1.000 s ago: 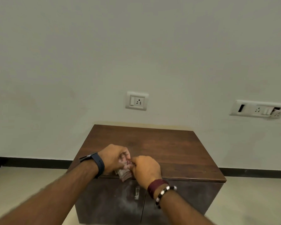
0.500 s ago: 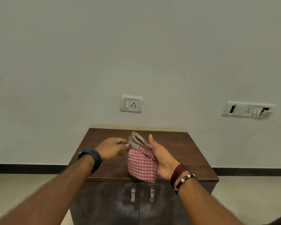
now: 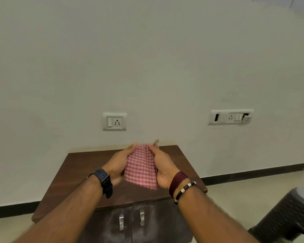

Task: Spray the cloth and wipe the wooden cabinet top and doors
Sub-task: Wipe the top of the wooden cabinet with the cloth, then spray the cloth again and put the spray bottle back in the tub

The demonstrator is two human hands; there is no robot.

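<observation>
Both hands now pinch the cloth (image 3: 141,168), left hand (image 3: 118,164) newly gripping. It hangs upright above the cabinet (image 3: 81,165), right hand (image 3: 163,165) opposite

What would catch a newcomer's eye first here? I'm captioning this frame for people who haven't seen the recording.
First, the red-and-white checked cloth held up between the left hand and right hand, at centre frame above the dark brown wooden cabinet top. Below it, the two cabinet doors look smudged around their metal handles. On the pale wall behind sits a white socket plate.
</observation>
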